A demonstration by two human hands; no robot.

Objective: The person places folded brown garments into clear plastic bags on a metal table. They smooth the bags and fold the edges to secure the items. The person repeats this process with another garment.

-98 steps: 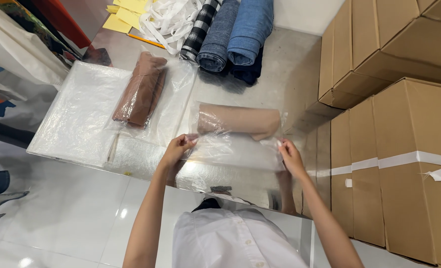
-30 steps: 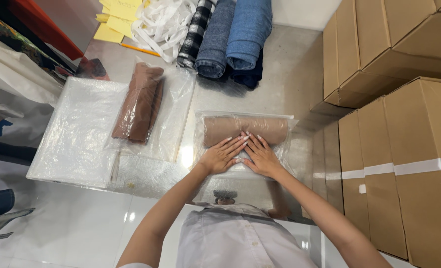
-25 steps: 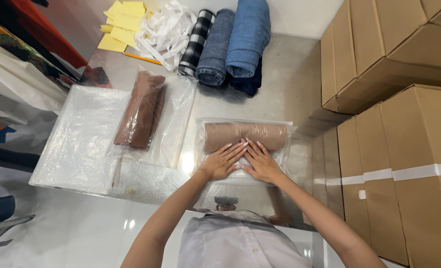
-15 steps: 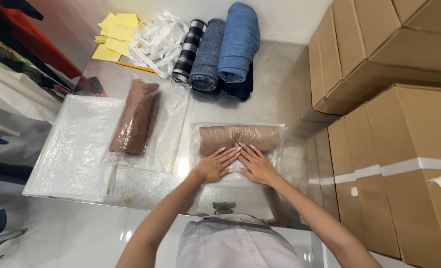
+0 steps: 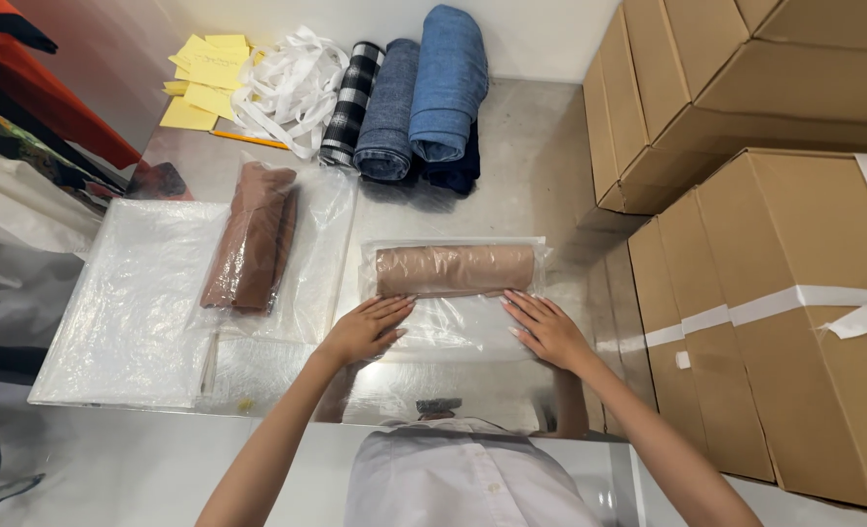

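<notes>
Plastic bags hold most of what lies on the steel bench (image 5: 531, 176). The clear bag (image 5: 453, 298) in the middle has a tan fabric roll (image 5: 455, 269) inside, lying crosswise along the bag's far edge, with the empty near part of the bag flat on the bench. Left of the clear bag, a second bag (image 5: 321, 244) holds a brown fabric roll (image 5: 251, 237) lying lengthwise. Further left of that is a stack of flat empty bags (image 5: 126, 303). Beyond the clear bag, at the back of the bench, three bare rolls sit side by side: a checked roll (image 5: 349, 102), a grey denim roll (image 5: 390, 107) and a blue denim roll (image 5: 447, 83). White straps (image 5: 287, 83) and yellow paper slips (image 5: 202, 78) lie left of these rolls. Cardboard boxes (image 5: 775, 244) are stacked right of the clear bag.

Both forearms reach forward from the lower edge. The left hand (image 5: 363, 330) lies palm down with fingers spread flat on the near left part of the clear bag, fingertips just short of the tan fabric roll. The right hand (image 5: 546, 330) lies flat too, fingers spread, pressing the bag's near right corner.
</notes>
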